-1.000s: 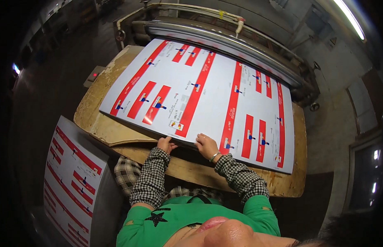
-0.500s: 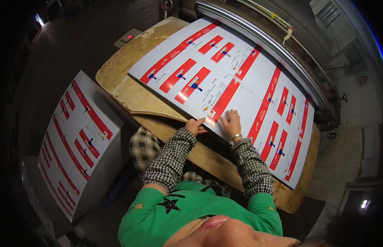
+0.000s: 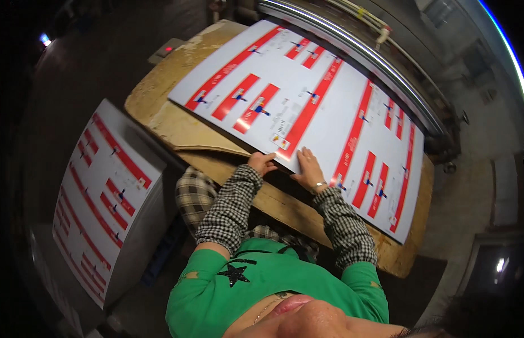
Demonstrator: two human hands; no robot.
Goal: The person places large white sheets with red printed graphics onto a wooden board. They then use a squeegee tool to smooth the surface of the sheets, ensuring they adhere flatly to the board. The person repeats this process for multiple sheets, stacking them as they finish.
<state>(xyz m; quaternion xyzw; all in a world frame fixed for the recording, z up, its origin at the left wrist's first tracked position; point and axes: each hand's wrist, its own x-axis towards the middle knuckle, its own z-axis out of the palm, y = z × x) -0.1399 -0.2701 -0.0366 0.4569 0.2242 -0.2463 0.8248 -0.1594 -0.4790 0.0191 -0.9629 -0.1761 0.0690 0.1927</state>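
Note:
A large white sheet printed with red bands and small blue figures [image 3: 329, 121] tops a low stack on the worn wooden table [image 3: 155, 112]. At the sheet's near edge, my left hand [image 3: 262, 163] is closed on the rim, its thumb on top and its other fingers partly hidden. Just to its right, my right hand [image 3: 308, 170] rests at the same edge; its fingers are stretched out over the sheet and hold nothing I can see. Both forearms wear checked black-and-white sleeve covers.
A tall stack of similar printed sheets [image 3: 101, 197] stands on the left, lower than the table. Beyond the table's far side runs a long metal roller [image 3: 357, 48] of a machine. A small box with a red light [image 3: 168, 49] sits at the far left corner.
My right hand has drawn back from the sheet's surface to its near edge, its fingers closer together. The red bands in the middle, broken before, now run unbroken. My left hand stays at the edge.

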